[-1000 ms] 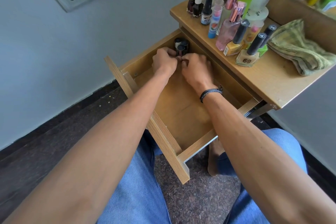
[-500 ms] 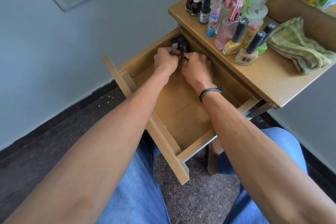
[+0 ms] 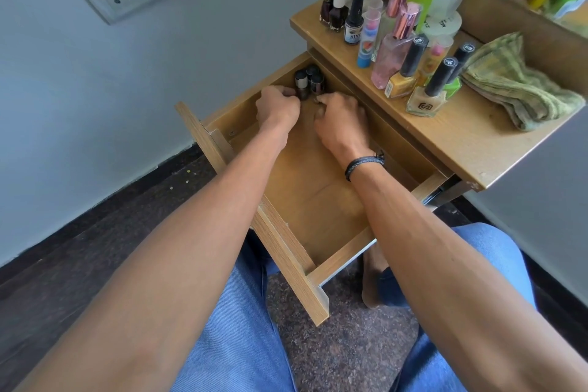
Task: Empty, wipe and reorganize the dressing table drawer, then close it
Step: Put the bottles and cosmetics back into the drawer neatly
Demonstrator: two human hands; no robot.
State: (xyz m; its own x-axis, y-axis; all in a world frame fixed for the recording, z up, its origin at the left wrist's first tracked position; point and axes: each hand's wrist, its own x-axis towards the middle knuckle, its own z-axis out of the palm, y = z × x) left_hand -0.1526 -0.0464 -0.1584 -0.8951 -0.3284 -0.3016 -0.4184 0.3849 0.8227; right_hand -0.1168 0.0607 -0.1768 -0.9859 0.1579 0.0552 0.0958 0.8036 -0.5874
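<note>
Left hand (image 3: 276,109) and right hand (image 3: 341,119) curl beside dark bottles (image 3: 305,83) (back corner of drawer (image 3: 313,197)); grasp unclear.

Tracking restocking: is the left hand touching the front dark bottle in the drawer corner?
Touching. Head view: curled fingers of the left hand meet the front dark bottle, no gap.

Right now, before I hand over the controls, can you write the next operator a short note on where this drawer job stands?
Left hand: in the drawer's back corner, fingers curled beside the small dark bottles; grip unclear.
Right hand: alongside, fingers curled by the same bottles; grip unclear.
Drawer: open, three dark bottles upright in its back left corner.
Tabletop: holds the other bottles and the folded cloth.
Done: restocking has begun.
Left: probably load the tabletop bottles, then close the drawer.
</note>
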